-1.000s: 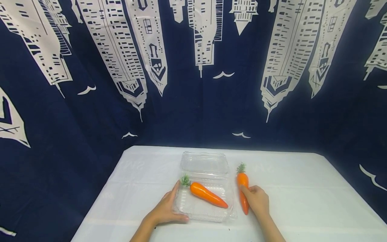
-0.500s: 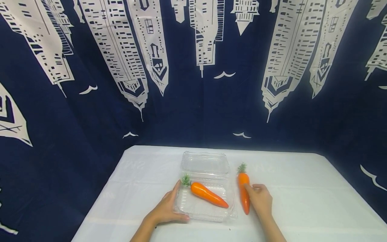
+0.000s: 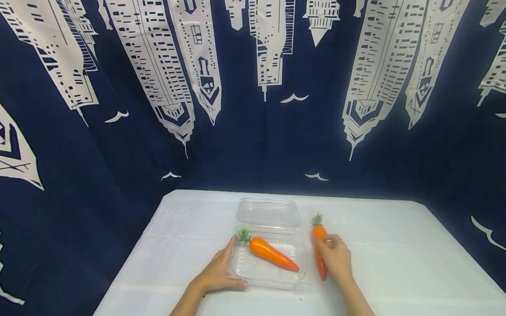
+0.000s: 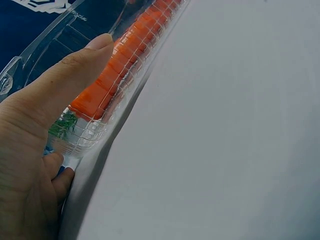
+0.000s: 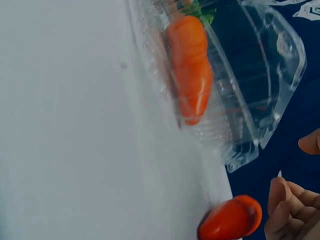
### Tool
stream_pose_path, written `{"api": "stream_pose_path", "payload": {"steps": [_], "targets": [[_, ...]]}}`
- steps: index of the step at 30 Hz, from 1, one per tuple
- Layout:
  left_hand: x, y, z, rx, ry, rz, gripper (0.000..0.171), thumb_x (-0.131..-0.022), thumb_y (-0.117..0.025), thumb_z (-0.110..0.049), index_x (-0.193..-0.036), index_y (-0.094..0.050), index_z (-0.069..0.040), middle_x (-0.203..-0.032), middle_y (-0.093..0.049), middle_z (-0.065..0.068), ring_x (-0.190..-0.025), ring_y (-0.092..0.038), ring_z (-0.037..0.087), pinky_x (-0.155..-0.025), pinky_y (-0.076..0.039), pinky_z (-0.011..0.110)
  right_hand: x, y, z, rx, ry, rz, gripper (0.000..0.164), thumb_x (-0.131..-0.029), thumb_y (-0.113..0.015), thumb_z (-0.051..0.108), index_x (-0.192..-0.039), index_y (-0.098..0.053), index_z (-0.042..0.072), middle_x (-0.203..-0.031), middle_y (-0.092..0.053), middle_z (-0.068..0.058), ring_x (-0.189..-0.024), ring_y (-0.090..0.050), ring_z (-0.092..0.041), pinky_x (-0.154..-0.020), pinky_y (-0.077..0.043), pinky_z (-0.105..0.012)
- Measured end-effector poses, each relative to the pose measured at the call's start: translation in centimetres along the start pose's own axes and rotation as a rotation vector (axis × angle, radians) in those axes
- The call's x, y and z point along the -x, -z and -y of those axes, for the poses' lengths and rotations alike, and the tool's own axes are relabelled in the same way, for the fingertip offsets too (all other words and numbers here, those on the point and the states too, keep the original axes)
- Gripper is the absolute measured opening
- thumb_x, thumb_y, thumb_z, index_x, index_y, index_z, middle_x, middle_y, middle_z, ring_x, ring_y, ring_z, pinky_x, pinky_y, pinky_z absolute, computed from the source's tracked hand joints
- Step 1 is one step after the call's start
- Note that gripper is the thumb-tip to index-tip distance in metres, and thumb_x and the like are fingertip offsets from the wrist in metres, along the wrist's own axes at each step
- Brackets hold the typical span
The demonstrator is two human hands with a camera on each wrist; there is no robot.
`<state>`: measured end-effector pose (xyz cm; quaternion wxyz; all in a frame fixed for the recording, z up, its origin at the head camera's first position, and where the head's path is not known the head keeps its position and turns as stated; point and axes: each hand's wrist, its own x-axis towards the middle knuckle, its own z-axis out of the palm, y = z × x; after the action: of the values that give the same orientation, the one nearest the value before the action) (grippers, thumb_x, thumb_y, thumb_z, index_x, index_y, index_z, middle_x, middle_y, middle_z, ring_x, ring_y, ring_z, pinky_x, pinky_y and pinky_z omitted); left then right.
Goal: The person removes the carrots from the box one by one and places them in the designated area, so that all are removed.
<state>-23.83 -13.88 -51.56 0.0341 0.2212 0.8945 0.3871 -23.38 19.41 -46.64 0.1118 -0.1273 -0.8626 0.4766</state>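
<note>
A clear plastic clamshell container (image 3: 257,281) lies with its lid (image 3: 269,212) raised at the back. Inside it, an orange carrot (image 3: 273,253) with green tops lies diagonally. My left hand (image 3: 217,274) rests against the container's near left corner, thumb stretched along the front and a finger along the left side. To the right, a second carrot (image 3: 321,268) lies on the table, tops pointing away. My right hand (image 3: 336,256) is over it; in the right wrist view, thumb and bent fingers (image 5: 295,207) stand apart beside the carrot, with nothing visible between them.
A white cloth (image 3: 395,263) covers the table, reaching its rounded far corners. Behind hangs a dark blue curtain (image 3: 253,145) printed with white buildings and birds. Small dark specks lie near the table's front.
My right hand has shifted slightly along the second carrot, first back to the right, then up toward its tops. That carrot is barely displaced. My left hand and the container hold their place.
</note>
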Motion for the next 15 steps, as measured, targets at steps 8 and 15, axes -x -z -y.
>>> {"api": "stream_pose_path", "payload": {"steps": [8, 15], "targets": [[0.0, 0.0, 0.1, -0.003, -0.001, -0.001, 0.128, -0.055, -0.076, -0.064, -0.150, -0.002, -0.020, -0.153, -0.014, 0.008, -0.130, -0.029, 0.033, -0.100, -0.029, 0.056, 0.9, -0.8, 3.1, -0.011, 0.039, 0.051, 0.035, -0.084, -0.065, 0.032, -0.100, -0.062, 0.001, -0.075, -0.061, -0.006, -0.064, -0.053, -0.018, -0.056, -0.045, -0.027], [0.0, 0.0, 0.2, -0.008, 0.001, -0.001, 0.127, -0.055, -0.075, -0.066, -0.150, -0.002, -0.022, -0.152, -0.016, 0.008, -0.130, -0.029, 0.033, -0.100, -0.030, 0.057, 1.6, -2.1, 4.9, -0.019, 0.110, 0.072, 0.032, -0.084, -0.067, 0.030, -0.099, -0.062, 0.003, -0.076, -0.060, -0.006, -0.064, -0.052, -0.018, -0.056, -0.044, -0.027]]}}
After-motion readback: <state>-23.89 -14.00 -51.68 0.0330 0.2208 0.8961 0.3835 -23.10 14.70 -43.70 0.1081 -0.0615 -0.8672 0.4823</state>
